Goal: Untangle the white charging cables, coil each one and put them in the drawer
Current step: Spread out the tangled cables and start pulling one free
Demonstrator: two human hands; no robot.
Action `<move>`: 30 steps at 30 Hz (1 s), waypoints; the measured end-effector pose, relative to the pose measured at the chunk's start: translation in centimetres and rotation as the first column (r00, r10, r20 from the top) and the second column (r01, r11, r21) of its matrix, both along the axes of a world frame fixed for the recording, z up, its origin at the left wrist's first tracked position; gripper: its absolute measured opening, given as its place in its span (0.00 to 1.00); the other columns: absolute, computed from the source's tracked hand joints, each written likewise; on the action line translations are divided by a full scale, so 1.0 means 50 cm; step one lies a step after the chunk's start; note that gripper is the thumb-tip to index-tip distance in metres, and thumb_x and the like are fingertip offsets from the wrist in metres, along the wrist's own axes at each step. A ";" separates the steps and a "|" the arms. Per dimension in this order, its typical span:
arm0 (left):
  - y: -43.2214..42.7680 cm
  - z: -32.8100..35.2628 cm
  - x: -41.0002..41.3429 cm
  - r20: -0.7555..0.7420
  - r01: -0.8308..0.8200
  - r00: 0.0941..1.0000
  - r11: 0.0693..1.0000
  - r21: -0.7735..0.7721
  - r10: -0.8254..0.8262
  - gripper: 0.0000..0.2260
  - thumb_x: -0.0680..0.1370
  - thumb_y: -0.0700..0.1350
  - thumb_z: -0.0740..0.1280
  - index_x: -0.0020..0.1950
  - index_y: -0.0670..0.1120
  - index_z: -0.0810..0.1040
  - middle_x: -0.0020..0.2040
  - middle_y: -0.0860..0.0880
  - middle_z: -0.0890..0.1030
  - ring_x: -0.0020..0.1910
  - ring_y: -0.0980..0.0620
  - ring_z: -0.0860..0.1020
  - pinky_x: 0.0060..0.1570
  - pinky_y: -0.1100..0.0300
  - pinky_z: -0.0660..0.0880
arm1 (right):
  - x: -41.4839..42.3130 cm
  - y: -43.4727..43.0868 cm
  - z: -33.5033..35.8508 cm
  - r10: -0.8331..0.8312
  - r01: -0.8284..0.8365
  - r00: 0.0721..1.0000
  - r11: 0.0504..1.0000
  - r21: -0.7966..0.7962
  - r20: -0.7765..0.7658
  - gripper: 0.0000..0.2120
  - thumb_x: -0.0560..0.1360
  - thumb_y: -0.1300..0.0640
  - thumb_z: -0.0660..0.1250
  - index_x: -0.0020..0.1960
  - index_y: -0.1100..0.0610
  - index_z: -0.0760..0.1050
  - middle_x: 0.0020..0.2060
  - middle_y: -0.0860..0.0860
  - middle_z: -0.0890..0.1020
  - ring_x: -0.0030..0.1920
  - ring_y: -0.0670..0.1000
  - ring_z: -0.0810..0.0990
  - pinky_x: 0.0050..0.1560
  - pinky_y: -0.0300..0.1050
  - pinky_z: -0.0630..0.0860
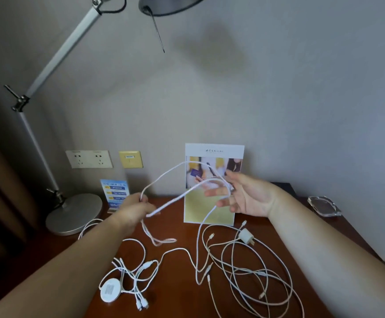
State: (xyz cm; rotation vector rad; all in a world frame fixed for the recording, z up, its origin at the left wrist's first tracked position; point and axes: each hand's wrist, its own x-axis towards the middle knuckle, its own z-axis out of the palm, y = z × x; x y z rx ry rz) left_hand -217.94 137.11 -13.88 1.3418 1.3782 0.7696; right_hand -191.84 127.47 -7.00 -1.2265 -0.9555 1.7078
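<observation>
Cable [166, 205] up in a loop above the desk [175, 285]: left hand [133, 211] has its fingers curled tight on it, right hand [244, 196] keeps fingers straight and spread, loop draped over them. Other cables [261, 273] lie tangled on the desk below, right side.

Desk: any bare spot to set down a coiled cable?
Best patch: desk front-centre, between the round charger bundle and the big tangle. Narrow strip in front of the glass ashtray. Crowded: right half, with tangle and plug.
</observation>
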 end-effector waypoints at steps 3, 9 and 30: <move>-0.011 0.000 0.007 0.081 -0.019 0.997 0.998 0.055 0.015 0.18 0.69 0.28 0.70 0.32 0.45 0.63 0.26 0.45 0.70 0.29 0.46 0.70 0.37 0.53 0.70 | -0.005 0.000 -0.018 -0.020 0.061 0.946 0.991 -0.118 0.324 0.31 0.64 0.33 0.64 0.60 0.50 0.74 0.52 0.55 0.82 0.34 0.53 0.83 0.25 0.36 0.70; -0.012 0.067 0.055 0.478 -0.060 0.876 0.998 -0.012 0.058 0.14 0.80 0.43 0.62 0.34 0.46 0.65 0.20 0.51 0.65 0.22 0.51 0.66 0.29 0.58 0.65 | -0.070 -0.009 -0.047 0.348 -0.114 0.204 0.937 -0.331 0.915 0.40 0.70 0.42 0.71 0.75 0.56 0.58 0.70 0.56 0.68 0.63 0.58 0.74 0.60 0.49 0.74; -0.012 0.115 0.065 0.843 0.073 0.500 0.960 -0.270 0.199 0.14 0.83 0.48 0.51 0.48 0.44 0.73 0.37 0.49 0.85 0.38 0.51 0.84 0.50 0.53 0.73 | -0.155 -0.009 -0.063 -0.079 0.079 0.997 0.997 0.002 0.021 0.10 0.76 0.65 0.63 0.57 0.63 0.75 0.39 0.55 0.86 0.18 0.44 0.62 0.26 0.36 0.67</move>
